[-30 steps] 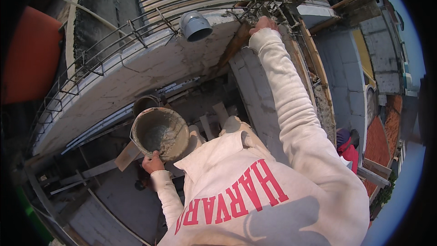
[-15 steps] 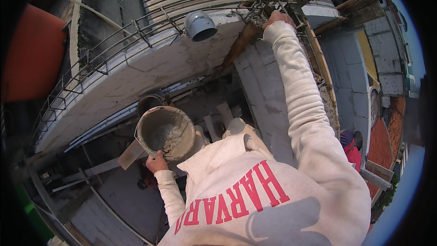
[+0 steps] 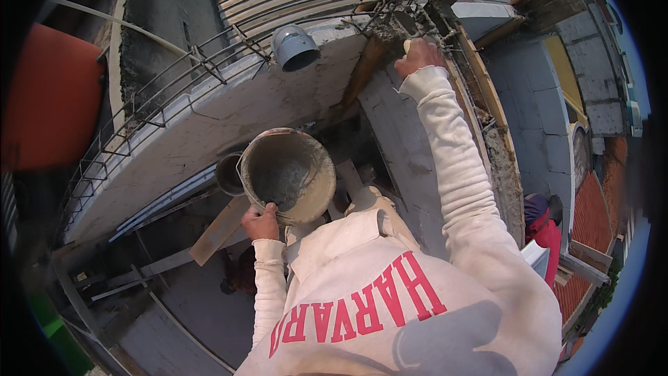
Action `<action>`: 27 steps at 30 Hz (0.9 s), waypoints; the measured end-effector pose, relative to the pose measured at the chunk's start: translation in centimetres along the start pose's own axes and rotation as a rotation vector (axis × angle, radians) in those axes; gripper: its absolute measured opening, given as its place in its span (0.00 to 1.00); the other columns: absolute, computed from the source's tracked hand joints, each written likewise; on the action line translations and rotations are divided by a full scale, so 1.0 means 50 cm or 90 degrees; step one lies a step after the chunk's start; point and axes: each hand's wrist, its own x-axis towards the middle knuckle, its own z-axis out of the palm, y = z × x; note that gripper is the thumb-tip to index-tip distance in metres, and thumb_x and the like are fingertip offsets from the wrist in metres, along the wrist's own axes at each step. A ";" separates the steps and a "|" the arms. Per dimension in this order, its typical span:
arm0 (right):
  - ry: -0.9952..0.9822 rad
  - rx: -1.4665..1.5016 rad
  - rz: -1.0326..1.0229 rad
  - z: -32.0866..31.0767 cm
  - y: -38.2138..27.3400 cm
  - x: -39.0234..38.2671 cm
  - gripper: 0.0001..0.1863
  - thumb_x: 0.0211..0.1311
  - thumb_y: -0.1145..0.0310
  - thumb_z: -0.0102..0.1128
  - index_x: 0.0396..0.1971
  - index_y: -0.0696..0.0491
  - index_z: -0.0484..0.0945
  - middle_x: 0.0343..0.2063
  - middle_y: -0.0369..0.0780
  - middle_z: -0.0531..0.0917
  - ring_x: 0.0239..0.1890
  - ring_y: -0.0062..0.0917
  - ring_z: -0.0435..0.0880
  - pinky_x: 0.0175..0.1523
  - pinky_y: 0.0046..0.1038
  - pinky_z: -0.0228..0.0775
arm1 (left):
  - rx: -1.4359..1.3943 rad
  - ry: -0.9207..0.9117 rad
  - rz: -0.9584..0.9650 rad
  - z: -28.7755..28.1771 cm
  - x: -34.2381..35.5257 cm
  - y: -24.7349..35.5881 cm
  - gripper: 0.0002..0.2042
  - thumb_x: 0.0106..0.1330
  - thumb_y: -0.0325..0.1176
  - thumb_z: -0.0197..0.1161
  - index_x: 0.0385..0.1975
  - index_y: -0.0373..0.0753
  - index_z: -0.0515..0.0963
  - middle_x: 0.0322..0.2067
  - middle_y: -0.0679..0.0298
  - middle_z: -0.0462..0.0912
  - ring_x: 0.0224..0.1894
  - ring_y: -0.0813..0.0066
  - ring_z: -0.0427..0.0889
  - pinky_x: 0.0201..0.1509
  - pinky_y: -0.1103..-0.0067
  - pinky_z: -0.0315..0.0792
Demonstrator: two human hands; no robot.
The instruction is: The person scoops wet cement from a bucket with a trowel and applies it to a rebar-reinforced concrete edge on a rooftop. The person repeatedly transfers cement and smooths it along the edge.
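Note:
My left hand (image 3: 261, 223) is closed on the rim of a bucket (image 3: 313, 202), its mouth tilted toward me. Wet grey mortar (image 3: 292, 181) coats the inside and lies along the lower wall. Farther off, my right hand (image 3: 419, 58) grips the pale handle of a trowel (image 3: 406, 46) at the top of the wall corner. The trowel's blade is hard to make out against the mortar-smeared steel bars (image 3: 410, 1) just beyond it.
A grey pipe elbow (image 3: 295, 49) juts from the curved wall (image 3: 188, 136), with a rebar cage along its top. Wooden formwork (image 3: 490, 90) edges the right-hand wall. Below are a second bucket (image 3: 227, 175) and a plank (image 3: 217, 231). A person in red (image 3: 546, 237) is lower right.
The bucket has risen and moved right with my left hand, its mouth tilting more toward me. My right hand has drawn back slightly from the rebar corner, bringing the pale handle into sight.

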 end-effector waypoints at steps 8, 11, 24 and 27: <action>0.234 0.425 0.012 0.097 0.164 -0.103 0.18 0.60 0.67 0.63 0.47 0.60 0.86 0.35 0.51 0.89 0.40 0.42 0.90 0.49 0.37 0.81 | 0.015 -0.064 -0.020 0.093 0.023 0.098 0.06 0.56 0.25 0.68 0.29 0.29 0.85 0.23 0.63 0.85 0.26 0.79 0.77 0.35 0.73 0.75; 0.108 0.698 0.219 0.141 0.059 -0.023 0.32 0.59 0.55 0.70 0.57 0.64 0.79 0.44 0.54 0.87 0.43 0.41 0.90 0.52 0.36 0.80 | 0.031 -0.076 0.041 0.179 0.062 0.133 0.08 0.54 0.28 0.70 0.30 0.30 0.86 0.22 0.58 0.86 0.25 0.74 0.78 0.36 0.71 0.76; 0.055 0.808 0.012 0.035 0.197 -0.231 0.30 0.74 0.65 0.58 0.72 0.57 0.66 0.50 0.53 0.87 0.41 0.32 0.92 0.43 0.25 0.84 | -0.055 -0.128 -0.047 0.313 0.178 0.165 0.04 0.61 0.25 0.66 0.29 0.32 0.85 0.25 0.63 0.85 0.23 0.78 0.81 0.23 0.78 0.79; 0.074 0.777 0.133 0.078 0.269 -0.313 0.26 0.72 0.66 0.61 0.66 0.61 0.74 0.44 0.49 0.89 0.37 0.26 0.91 0.42 0.23 0.82 | 0.015 -0.094 -0.039 0.215 0.153 0.138 0.04 0.61 0.24 0.67 0.31 0.31 0.85 0.25 0.65 0.85 0.23 0.79 0.81 0.24 0.78 0.77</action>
